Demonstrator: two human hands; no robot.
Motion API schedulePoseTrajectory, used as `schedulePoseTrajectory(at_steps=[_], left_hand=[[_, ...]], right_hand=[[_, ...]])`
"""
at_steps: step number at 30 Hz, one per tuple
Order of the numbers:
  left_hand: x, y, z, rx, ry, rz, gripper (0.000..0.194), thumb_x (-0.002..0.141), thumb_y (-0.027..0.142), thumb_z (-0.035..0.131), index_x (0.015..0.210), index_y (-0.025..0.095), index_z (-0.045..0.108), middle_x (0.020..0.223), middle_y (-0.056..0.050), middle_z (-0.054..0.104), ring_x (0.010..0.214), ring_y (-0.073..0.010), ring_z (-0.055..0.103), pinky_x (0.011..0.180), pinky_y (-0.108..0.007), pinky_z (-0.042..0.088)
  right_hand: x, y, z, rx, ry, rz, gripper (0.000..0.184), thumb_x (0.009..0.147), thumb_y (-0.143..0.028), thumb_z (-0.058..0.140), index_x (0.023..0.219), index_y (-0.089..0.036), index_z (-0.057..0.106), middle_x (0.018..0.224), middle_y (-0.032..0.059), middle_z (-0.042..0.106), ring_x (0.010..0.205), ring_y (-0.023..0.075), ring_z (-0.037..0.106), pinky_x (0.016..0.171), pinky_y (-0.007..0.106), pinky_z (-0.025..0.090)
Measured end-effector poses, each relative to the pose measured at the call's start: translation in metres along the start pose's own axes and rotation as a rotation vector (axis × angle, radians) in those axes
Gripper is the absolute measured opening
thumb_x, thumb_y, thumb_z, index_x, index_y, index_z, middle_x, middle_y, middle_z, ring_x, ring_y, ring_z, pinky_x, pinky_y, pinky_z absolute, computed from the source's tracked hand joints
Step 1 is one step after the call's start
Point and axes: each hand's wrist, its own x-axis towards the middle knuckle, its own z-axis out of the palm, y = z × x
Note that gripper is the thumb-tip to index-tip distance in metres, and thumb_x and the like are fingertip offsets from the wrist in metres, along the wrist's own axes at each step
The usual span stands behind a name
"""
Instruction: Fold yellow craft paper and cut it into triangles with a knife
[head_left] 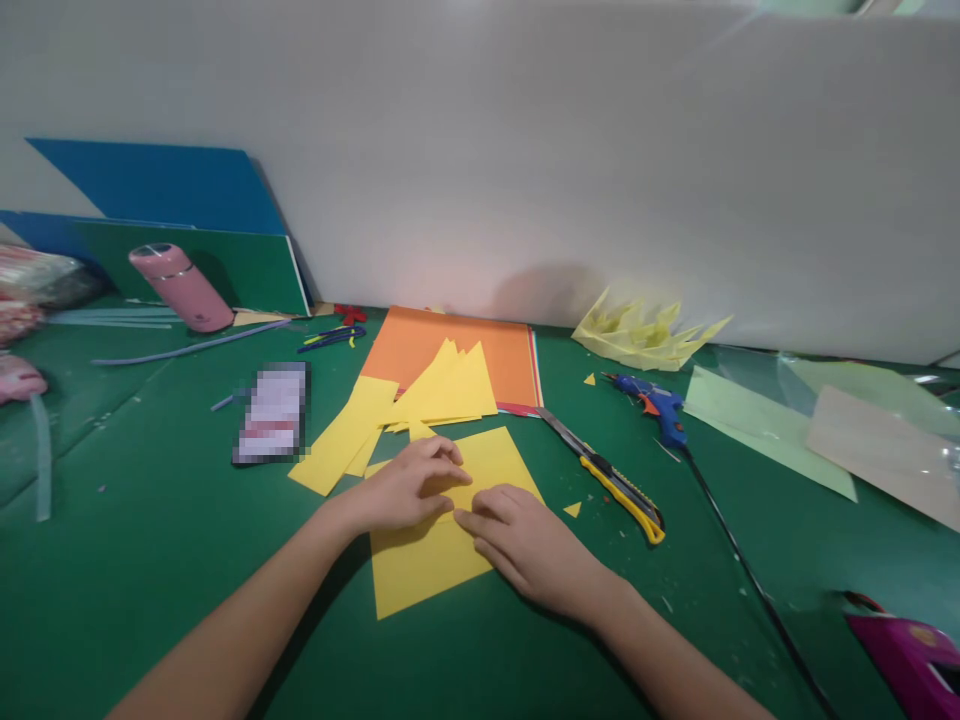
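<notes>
A yellow paper sheet [420, 565] lies on the green mat [150, 560] in front of me. Both my hands rest on it. My left hand [409, 485] has its fingers curled and pressed onto a fold near the sheet's middle. My right hand [525, 545] lies flat just right of it, fingertips touching the same fold line. Behind the sheet lies a pile of yellow cut triangles and strips [442, 390], partly on an orange paper stack [450, 345].
A yellow utility knife [611, 480] lies right of the sheet, a blue glue gun [660, 405] with its black cord beyond it. Folded yellow paper shapes [645, 335] sit by the white wall. A pink bottle [180, 285], green and blue boards and scissors [334, 335] are at left.
</notes>
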Motion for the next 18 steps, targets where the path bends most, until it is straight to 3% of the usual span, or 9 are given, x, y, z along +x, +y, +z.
schedulePoseTrajectory(at_steps=[7, 18], left_hand=[[0.0, 0.003, -0.001, 0.022, -0.015, -0.013, 0.028, 0.08, 0.017, 0.059, 0.107, 0.023, 0.063, 0.114, -0.007, 0.053, 0.112, -0.0247, 0.048, 0.098, -0.041, 0.041], [0.001, 0.007, -0.003, 0.024, -0.023, 0.006, 0.027, 0.081, 0.029, 0.062, 0.107, 0.021, 0.061, 0.113, -0.008, 0.052, 0.113, -0.0261, 0.047, 0.098, -0.044, 0.041]], right_hand=[[-0.014, 0.001, 0.011, -0.137, 0.085, 0.059, 0.038, 0.093, -0.016, 0.04, 0.128, -0.011, 0.052, 0.122, 0.0145, 0.059, 0.11, 0.0244, 0.054, 0.096, 0.041, 0.047], [-0.009, -0.008, 0.012, -0.172, 0.066, 0.105, 0.038, 0.091, -0.027, 0.052, 0.128, -0.02, 0.054, 0.119, 0.0157, 0.058, 0.105, 0.0275, 0.052, 0.088, 0.043, 0.046]])
